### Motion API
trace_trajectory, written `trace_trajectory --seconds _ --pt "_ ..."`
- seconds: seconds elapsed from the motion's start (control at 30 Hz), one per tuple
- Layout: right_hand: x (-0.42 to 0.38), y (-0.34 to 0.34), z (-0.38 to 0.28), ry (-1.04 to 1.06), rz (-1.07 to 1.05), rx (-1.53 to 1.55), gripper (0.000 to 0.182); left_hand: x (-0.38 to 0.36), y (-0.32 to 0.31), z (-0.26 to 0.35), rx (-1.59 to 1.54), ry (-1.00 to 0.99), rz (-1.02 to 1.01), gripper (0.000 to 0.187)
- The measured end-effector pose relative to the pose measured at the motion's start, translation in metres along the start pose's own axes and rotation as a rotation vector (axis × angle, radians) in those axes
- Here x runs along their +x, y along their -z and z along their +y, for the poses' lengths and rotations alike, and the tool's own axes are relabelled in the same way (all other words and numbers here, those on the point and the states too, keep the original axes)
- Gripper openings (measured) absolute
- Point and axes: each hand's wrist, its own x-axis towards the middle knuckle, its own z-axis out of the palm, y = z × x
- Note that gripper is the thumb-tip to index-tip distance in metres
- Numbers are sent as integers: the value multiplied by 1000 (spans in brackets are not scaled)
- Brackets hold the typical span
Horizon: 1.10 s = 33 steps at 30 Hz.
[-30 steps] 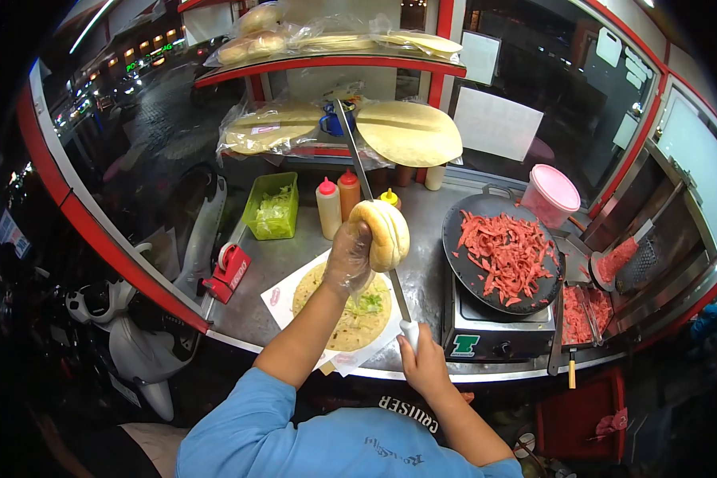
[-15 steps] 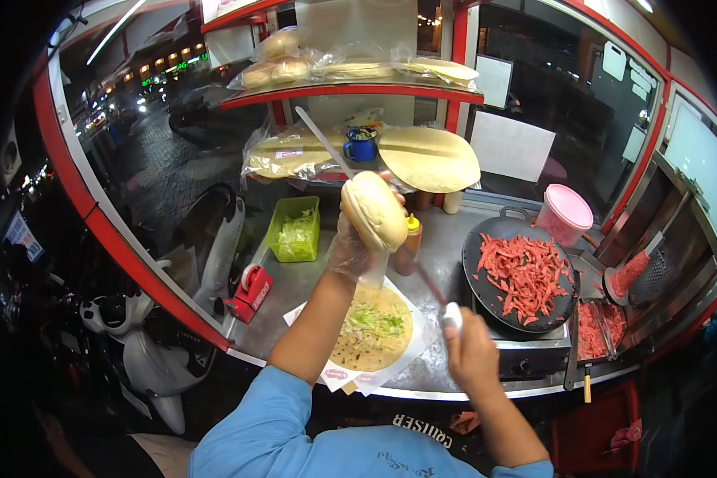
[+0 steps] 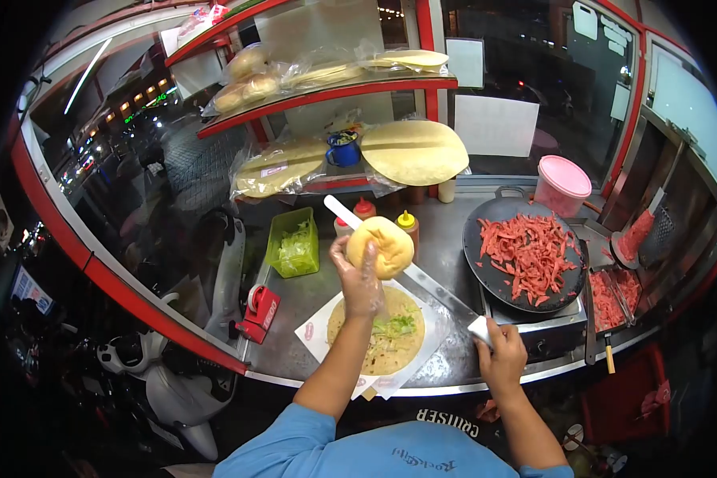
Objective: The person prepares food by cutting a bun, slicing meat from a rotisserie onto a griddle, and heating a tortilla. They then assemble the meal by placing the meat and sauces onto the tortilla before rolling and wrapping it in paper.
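Bun (image 3: 386,245) is in my left hand (image 3: 362,288), gripped over the flatbread (image 3: 354,354) on the worktop (image 3: 283,346); my right hand (image 3: 503,355) clenches the handle of the knife (image 3: 442,295), whose blade shows on both sides of the bun.

Head view, looking down and forward over counter (image 3: 295,350).

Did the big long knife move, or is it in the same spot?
Yes, the knife moved. Its tip showed above the blue mug in both earlier pictures; now it shows lower, below the mug.
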Motion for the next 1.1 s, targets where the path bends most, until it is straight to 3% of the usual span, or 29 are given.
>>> trace_trajectory --seconds 0.07,0.17,0.23,0.43,0.5,0.57,0.6,0.67,0.73,0.87,0.93,1.0,1.07,1.1 --pt "6 -2 -6 -52 -17 23 47 -17 -10 -3 73 29 -28 52" --pt "49 1 -26 17 52 26 44 -41 -28 -27 171 -132 -40 48" --pt "67 4 -29 27 74 35 43 -37 -39 -19 179 -117 -24 46" --pt "-1 21 6 -63 80 53 47 17 -15 24 277 -234 -71 36" --pt "-9 17 12 -61 72 60 47 16 -2 35 197 -140 -191 37" --pt "-3 8 -2 -90 65 106 47 0 -6 35 230 -92 -172 38" --pt "14 5 -13 -72 82 120 46 -9 -10 33 259 -45 -155 39" --pt "50 -3 -35 -49 100 169 42 -19 -6 14 502 -200 -189 42" --pt "78 -11 -51 -11 132 145 42 -21 -13 16 444 -227 -146 42" --pt "74 -1 -61 6 87 116 43 17 13 55 296 -165 -124 39" --pt "56 -1 -51 28 90 91 46 33 34 80 461 -148 -260 35" --pt "42 12 -38 -86 76 120 46 63 65 94 435 -152 -223 33" --pt "29 20 -18 -113 169 144 43 99 78 117 218 89 -197 34" --pt "22 25 -14 -178 174 179 42 128 75 124 187 7 -203 36"
